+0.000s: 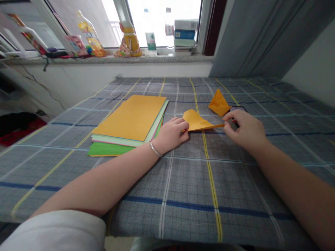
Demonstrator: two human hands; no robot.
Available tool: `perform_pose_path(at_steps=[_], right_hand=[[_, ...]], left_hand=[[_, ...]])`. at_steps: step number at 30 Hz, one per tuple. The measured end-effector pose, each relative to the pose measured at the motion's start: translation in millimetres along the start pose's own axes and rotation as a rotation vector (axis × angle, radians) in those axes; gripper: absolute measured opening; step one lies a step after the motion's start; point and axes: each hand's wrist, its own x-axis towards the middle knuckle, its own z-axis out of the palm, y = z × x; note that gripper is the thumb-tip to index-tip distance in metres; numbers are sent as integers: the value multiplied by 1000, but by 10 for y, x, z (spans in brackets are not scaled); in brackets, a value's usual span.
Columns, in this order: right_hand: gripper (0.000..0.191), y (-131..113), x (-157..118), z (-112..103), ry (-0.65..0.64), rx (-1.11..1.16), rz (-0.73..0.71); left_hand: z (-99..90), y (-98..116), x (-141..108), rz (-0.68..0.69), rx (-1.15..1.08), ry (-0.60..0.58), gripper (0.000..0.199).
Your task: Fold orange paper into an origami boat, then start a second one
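Observation:
A sheet of orange paper [196, 122], folded to a long point, lies on the plaid tablecloth [209, 184] between my two hands. My left hand [171, 134] holds its left end, and my right hand [244, 130] pinches its pointed right tip. Just beyond them sits a folded orange paper shape [219, 103] with a peaked form, touched by neither hand. Left of my left hand lies a stack of coloured paper [128, 118], with orange on top and pale green, pink and green sheets beneath.
A bracelet circles my left wrist. At the far side, a stone window sill [110, 59] holds bottles, a stack of boxes [185, 33] and assorted packages. A grey curtain [251, 35] hangs at the back right, and a dark red item [18, 130] lies low at the left.

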Motion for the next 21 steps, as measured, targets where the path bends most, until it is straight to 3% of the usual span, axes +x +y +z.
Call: perform_pose_path(at_steps=[3, 6, 14, 21], right_hand=[[19, -120, -11, 23, -14, 12, -252], [14, -248, -40, 73, -77, -35, -358], [18, -428, -88, 159, 9, -50, -374], [19, -500, -101, 179, -48, 20, -357]], left_hand=[[21, 22, -2, 66, 24, -22, 7], [26, 39, -7, 87, 55, -45, 9], [-3, 104, 10, 147, 121, -19, 12], [-32, 126, 26, 164, 258, -20, 11]])
